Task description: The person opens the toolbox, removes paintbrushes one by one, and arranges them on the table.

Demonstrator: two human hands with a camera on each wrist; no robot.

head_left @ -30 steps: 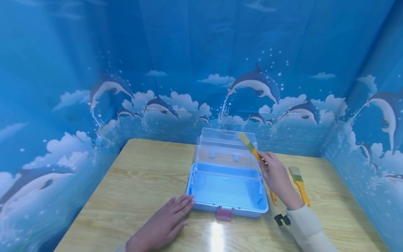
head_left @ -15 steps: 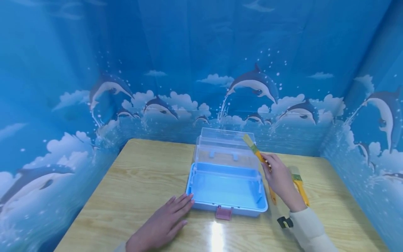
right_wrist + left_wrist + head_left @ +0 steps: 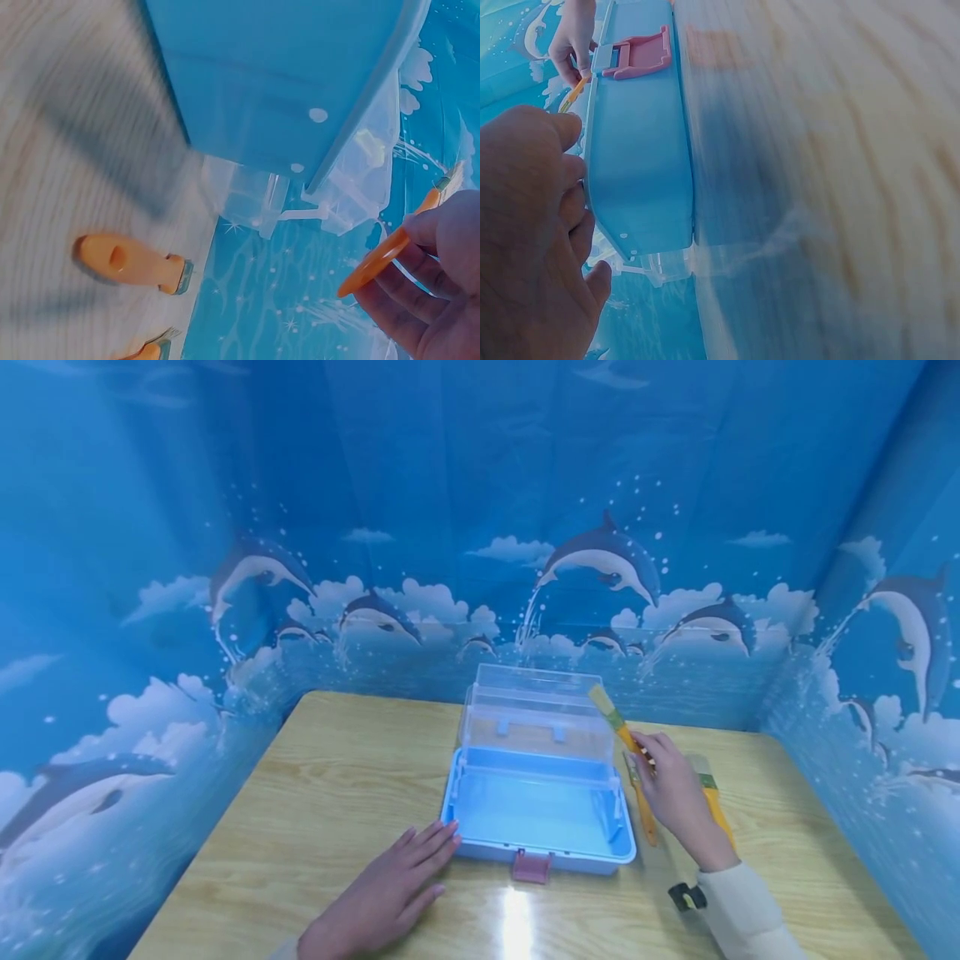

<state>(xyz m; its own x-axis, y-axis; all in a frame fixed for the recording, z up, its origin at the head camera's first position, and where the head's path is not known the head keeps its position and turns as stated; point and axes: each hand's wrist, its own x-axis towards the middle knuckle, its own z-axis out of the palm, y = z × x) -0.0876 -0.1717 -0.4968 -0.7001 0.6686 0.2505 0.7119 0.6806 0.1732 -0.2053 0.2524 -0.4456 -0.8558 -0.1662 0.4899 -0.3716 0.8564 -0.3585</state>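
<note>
My right hand (image 3: 670,779) pinches a paintbrush (image 3: 619,727) by its orange handle, bristles up and pointing to the far left. It is raised at the right side of a blue plastic case (image 3: 528,817), whose clear lid (image 3: 536,718) stands open at the back. In the right wrist view the handle end (image 3: 375,266) sticks out past the thumb and fingers. My left hand (image 3: 390,885) lies at the case's front left corner, its fingers extended and the fingertips at the rim. The left wrist view shows those fingers alongside the blue wall (image 3: 637,157).
Two more orange-handled paintbrushes lie on the wooden table (image 3: 352,760) right of the case, a narrower brush (image 3: 645,814) and a wider brush (image 3: 714,797), partly hidden by my right hand. A pink latch (image 3: 531,867) hangs at the case's front. Dolphin-print cloth (image 3: 420,527) surrounds the table.
My right hand has shifted rightward with the paintbrush, away from the lid, uncovering more of the narrower brush on the table. The left hand has stayed at the case corner.
</note>
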